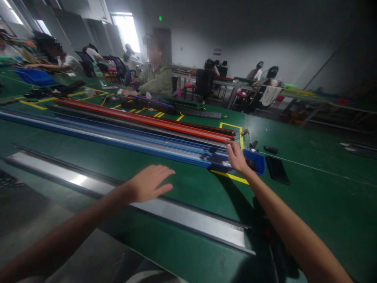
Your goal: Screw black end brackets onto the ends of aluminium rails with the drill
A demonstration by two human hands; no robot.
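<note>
Green table [324, 204], marked with yellow tape [231, 177]. Near: one long metal channel [188, 218]. Middle: long blue rails [123, 143], orange strip [144, 119] beyond. Right: small blue box [259, 162], flat black slab [277, 169]. Far left: blue tray [35, 77].

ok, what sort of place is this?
Probably an assembly workshop, judging by the long green worktable with yellow line markings, the long silver metal channel on it, and the olive-jacketed person at its far side.

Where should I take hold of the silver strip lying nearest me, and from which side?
Probably by both long edges of the silver strip, at two spots well apart on either side of its middle, coming down from above. It is long and narrow, lying flat on the green table, and dark rims along its long edges should offer something to grip.
</note>
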